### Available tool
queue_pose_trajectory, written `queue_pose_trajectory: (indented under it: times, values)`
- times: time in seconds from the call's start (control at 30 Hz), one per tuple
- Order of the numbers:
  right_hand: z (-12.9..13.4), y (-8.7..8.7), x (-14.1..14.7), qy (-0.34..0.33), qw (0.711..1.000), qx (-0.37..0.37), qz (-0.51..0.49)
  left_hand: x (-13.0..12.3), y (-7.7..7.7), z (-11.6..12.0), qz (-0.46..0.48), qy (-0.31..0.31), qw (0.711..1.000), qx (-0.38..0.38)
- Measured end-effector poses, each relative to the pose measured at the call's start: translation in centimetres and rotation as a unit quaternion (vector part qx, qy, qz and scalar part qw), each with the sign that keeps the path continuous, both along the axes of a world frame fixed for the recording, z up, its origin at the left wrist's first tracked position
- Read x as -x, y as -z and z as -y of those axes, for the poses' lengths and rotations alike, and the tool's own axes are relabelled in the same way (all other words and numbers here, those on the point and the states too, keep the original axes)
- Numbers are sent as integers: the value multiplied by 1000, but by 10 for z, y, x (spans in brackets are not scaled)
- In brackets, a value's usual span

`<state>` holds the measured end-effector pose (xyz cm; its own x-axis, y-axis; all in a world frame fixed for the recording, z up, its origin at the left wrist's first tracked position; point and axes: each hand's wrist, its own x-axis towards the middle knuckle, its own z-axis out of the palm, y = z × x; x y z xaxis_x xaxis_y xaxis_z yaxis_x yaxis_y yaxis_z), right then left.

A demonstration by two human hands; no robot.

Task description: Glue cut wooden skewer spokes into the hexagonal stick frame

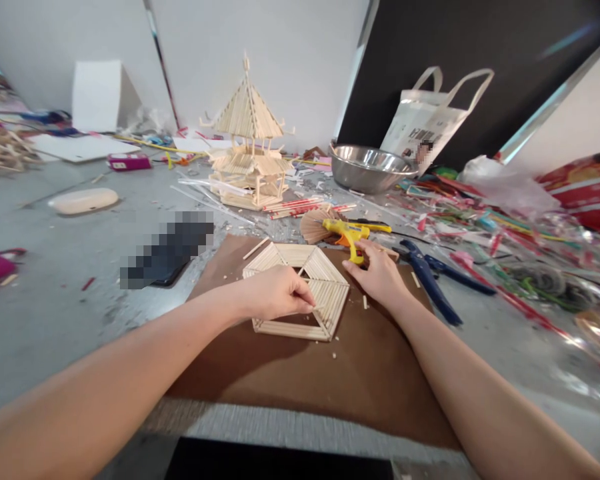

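A hexagonal panel of thin wooden sticks (333,293) lies on a brown board (290,380). Some of its wedges are filled with rows of sticks, while the front wedge and the middle show gaps. Over its left part is my left hand (280,293), with thumb and fingers pinched together at the panel; what they hold is too small to make out. My right hand (383,277) is at the board's back right, thumb and fingers closed around the handle of a yellow glue gun (347,231). The gun's nozzle points left.
Blue-handled pliers (430,277) lie right of the board, a phone (170,253) left. Behind stand a stick-built pagoda (250,153) and a metal bowl (370,170). A white case (83,201) sits far left. Plastic wrappers and scraps (535,247) cover the right side.
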<state>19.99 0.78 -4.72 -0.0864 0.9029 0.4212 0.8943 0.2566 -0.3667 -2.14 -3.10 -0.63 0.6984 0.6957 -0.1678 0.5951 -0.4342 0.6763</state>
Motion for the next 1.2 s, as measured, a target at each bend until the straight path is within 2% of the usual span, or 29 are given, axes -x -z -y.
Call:
queue_pose_trajectory:
  times: [0.33, 0.9, 1.2]
  values:
    - [2, 1, -1, -13, 1000, 22, -3, 1, 5, -1, -15, 35, 999, 5]
    - [2, 1, -2, -16, 999, 29, 7, 1, 4, 0, -30, 44, 998, 30]
    - [0, 6, -5, -29, 999, 21, -7, 0, 3, 1, -36, 62, 997, 15]
